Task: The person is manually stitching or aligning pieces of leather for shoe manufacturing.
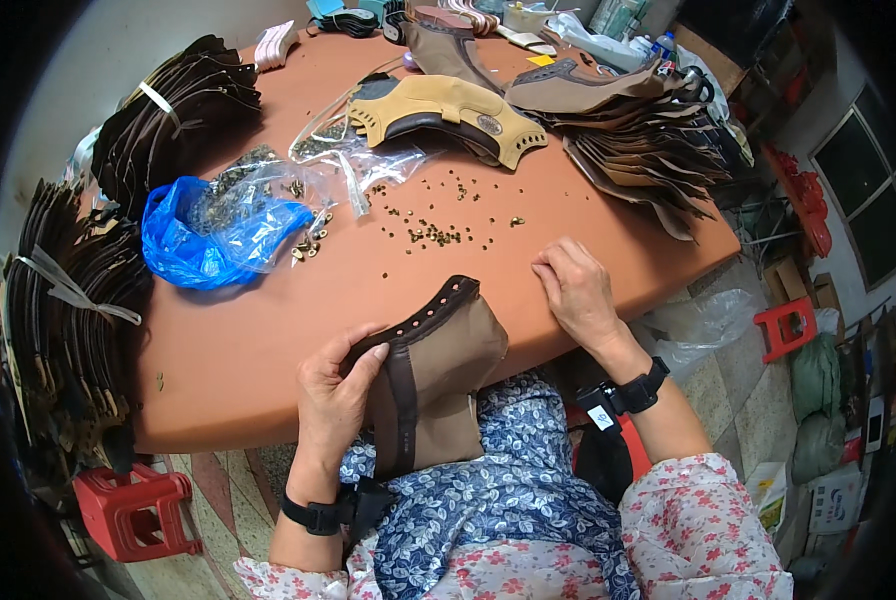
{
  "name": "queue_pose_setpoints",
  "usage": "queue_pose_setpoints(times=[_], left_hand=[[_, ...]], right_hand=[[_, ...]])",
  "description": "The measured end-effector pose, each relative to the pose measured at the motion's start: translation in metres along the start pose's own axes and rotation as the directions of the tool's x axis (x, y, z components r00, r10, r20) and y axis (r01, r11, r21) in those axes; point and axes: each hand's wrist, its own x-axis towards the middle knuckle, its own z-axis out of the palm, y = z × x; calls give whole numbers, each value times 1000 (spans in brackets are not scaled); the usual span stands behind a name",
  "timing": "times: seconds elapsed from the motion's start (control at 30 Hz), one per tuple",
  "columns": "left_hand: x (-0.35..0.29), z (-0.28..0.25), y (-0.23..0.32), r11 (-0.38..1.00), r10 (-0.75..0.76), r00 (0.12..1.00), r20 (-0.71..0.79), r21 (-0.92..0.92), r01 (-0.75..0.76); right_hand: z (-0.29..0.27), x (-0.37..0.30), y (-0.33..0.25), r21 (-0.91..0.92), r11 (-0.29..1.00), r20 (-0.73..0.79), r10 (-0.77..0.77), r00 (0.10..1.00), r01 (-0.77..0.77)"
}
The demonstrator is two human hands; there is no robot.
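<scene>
My left hand (334,388) pinches a brown shoe upper piece (452,362) between thumb and fingers. The piece hangs over the table's near edge, its dark strip with a row of holes turned up. Just above the tabletop at the right, my right hand (578,290) has its thumb and fingertips pressed together. Whatever may be between them is too small to make out. Beyond both hands, small brass-coloured eyelets (438,235) lie scattered on the table. A clear bag (253,200) with more small metal parts rests against a blue plastic bag (183,245).
Tied stacks of dark shoe pieces (73,310) stand along the left side. A tan and black shoe upper (448,110) lies at the back, beside a fanned pile of brown pieces (638,140). Red stools (133,512) stand on the floor below the orange table (238,350).
</scene>
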Motion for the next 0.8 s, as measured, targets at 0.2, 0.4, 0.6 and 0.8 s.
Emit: queue_pose_setpoints(times=[0.2, 0.4, 0.6, 0.8], left_hand=[[-8, -2, 7, 999, -40, 998, -43, 10, 40], [-5, -11, 5, 996, -86, 996, 38, -10, 86], [-3, -15, 5, 995, -82, 993, 90, -51, 87], [-2, -15, 4, 995, -85, 993, 82, -45, 89]], right_hand=[[-3, 2, 2, 177, 977, 19, 116, 993, -117], [-4, -3, 4, 258, 960, 2, 109, 994, -105], [-4, -3, 3, 234, 967, -4, 109, 994, -105], [1, 0, 1, 77, 993, -16, 88, 996, -86]])
